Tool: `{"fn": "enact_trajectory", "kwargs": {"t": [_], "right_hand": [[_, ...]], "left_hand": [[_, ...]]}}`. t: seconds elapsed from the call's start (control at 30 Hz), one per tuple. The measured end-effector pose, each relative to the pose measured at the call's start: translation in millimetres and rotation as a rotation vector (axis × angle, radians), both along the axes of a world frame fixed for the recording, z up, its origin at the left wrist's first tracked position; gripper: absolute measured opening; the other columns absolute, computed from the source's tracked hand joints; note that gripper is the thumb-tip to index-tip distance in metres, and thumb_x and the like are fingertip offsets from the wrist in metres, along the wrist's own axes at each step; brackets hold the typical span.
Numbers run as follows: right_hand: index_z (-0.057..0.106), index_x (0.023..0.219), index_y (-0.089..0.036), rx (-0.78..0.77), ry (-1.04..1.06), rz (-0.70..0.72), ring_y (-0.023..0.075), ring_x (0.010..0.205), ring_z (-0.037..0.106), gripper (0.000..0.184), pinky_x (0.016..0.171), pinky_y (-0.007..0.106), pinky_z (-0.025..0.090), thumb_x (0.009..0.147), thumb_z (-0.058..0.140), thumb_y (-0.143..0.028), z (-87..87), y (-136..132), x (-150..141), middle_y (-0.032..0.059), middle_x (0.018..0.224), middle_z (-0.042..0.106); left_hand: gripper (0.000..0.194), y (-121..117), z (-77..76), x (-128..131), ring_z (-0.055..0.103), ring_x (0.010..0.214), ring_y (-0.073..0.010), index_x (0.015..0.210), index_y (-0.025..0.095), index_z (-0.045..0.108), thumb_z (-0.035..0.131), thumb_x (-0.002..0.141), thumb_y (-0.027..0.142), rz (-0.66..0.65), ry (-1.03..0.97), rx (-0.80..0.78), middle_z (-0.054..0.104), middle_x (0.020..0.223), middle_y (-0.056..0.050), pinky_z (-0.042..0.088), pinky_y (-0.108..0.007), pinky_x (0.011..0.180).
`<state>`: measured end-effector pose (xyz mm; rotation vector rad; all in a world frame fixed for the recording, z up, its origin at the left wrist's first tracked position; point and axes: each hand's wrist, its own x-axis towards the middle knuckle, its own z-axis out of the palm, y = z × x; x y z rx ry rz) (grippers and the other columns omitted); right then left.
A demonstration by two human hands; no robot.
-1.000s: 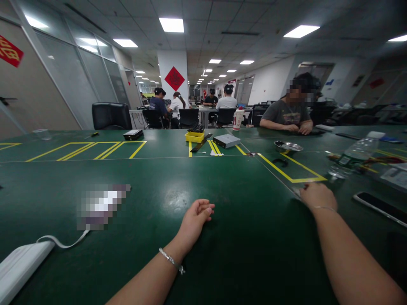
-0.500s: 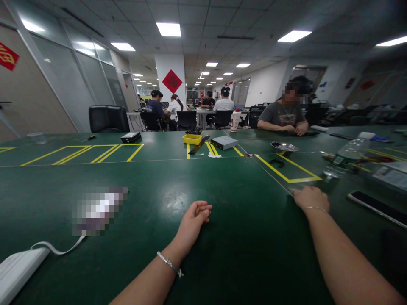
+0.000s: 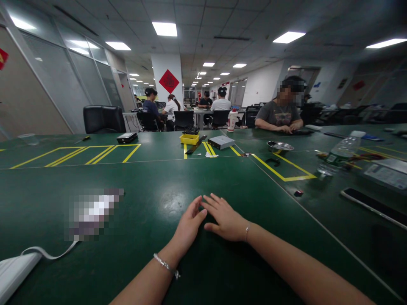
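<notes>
Small red object (image 3: 298,193): down on the green desk (image 3: 133,178), right by the seam (image 3: 333,238), just near the yellow tape (image 3: 299,178)!
Left hand (image 3: 189,221): open, fingers softly bent, thumb apart.
Right hand (image 3: 226,219): open too, fingers spreading, in close beside Left hand; touching or not, cannot tell.
Dark phone (image 3: 375,207): lying flat, out right.

Small red object (image 3: 298,193), on green table (image 3: 254,262)
</notes>
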<state>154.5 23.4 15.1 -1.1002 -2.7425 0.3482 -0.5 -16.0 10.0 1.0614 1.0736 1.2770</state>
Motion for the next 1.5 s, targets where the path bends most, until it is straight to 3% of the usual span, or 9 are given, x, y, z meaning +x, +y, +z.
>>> {"fn": "enact_trajectory", "kwargs": {"t": [0.1,0.17,0.33,0.43,0.57,0.8,1.07,1.27,1.5], "right_hand": [[0.032,0.132,-0.024,-0.084,-0.021,0.063,0.0269,0.129,0.017,0.063,0.102,0.05,0.015,0.078,0.038,-0.056,-0.3,-0.6,-1.3,0.0069,0.14,0.028],[0.04,0.127,-0.023,-0.03,0.024,-0.009,0.0243,0.124,0.029,0.055,0.1,0.044,0.022,0.08,0.039,-0.05,3.7,13.0,10.8,0.0077,0.133,0.039],[0.059,0.105,-0.014,0.239,-0.012,-0.726,0.0242,0.097,0.052,0.038,0.085,0.038,0.039,0.08,0.04,-0.035,18.1,62.1,93.9,0.0141,0.102,0.059],[0.061,0.1,-0.015,0.201,-0.076,-1.095,0.0268,0.091,0.055,0.039,0.077,0.039,0.042,0.079,0.038,-0.037,18.0,76.8,165.7,0.0154,0.096,0.06],[0.058,0.11,-0.014,0.18,-0.139,-1.359,0.0336,0.096,0.051,0.05,0.074,0.043,0.042,0.077,0.037,-0.044,3.6,78.1,234.7,0.0208,0.102,0.056],[0.063,0.101,-0.019,0.109,-0.136,-1.386,0.0358,0.095,0.05,0.046,0.067,0.045,0.044,0.073,0.041,-0.047,-13.5,83.2,244.9,0.02,0.104,0.055],[0.062,0.1,-0.014,0.118,-0.09,-1.34,0.0308,0.086,0.057,0.037,0.066,0.038,0.046,0.067,0.048,-0.022,-14.3,85.3,247.9,0.0192,0.096,0.06],[0.063,0.094,-0.003,0.079,-0.14,-1.396,0.0312,0.084,0.058,0.037,0.064,0.036,0.046,0.069,0.047,-0.026,-7.9,83.3,242.3,0.024,0.095,0.059],[0.066,0.086,-0.006,0.049,-0.253,-1.336,0.0301,0.086,0.057,0.034,0.066,0.036,0.046,0.071,0.046,-0.028,-5.6,84.9,241.4,0.0218,0.094,0.06]], "left_hand": [[0.043,-0.2,1.2,-0.8,0.039,0.121,-0.0211,0.114,0.02,0.052,0.059,0.072,0.024,0.0,0.003,-0.005,0.047,0.128,-0.008,0.028,-0.033,0.101],[0.04,0.1,0.7,-2.2,0.039,0.12,-0.0213,0.112,0.02,0.053,0.059,0.073,0.025,-0.006,0.008,-0.023,0.049,0.126,-0.008,0.03,-0.033,0.099],[0.036,1.5,-4.8,-4.8,0.055,0.092,-0.016,0.104,0.02,0.054,0.06,0.069,0.019,-0.02,0.035,-0.012,0.056,0.105,-0.007,0.041,-0.029,0.083],[0.048,1.0,-6.3,-4.9,0.051,0.068,-0.0075,0.109,0.022,0.049,0.058,0.063,0.009,-0.034,0.085,0.029,0.051,0.097,-0.002,0.042,-0.021,0.065],[0.053,-1.1,-3.7,-5.3,0.044,0.059,-0.0041,0.112,0.025,0.046,0.053,0.063,0.006,-0.067,0.101,0.038,0.047,0.1,-0.001,0.038,-0.018,0.056],[0.052,-1.5,-1.6,-6.3,0.044,0.058,-0.0041,0.112,0.024,0.044,0.053,0.063,0.008,-0.074,0.09,0.04,0.049,0.1,-0.002,0.035,-0.017,0.053],[0.052,2.8,-2.9,-6.5,0.042,0.051,-0.0055,0.11,0.02,0.042,0.052,0.06,0.007,-0.069,-0.009,-0.014,0.056,0.077,0.001,0.031,-0.019,0.05],[0.052,1.4,1.3,-8.1,0.044,0.053,-0.0065,0.112,0.019,0.042,0.052,0.063,0.009,-0.047,-0.068,-0.054,0.06,0.074,0.002,0.033,-0.021,0.055],[0.043,1.5,3.2,-6.8,0.042,0.052,-0.0074,0.102,0.018,0.049,0.05,0.06,0.01,-0.01,-0.096,-0.084,0.06,0.068,0.002,0.032,-0.021,0.055]]}}
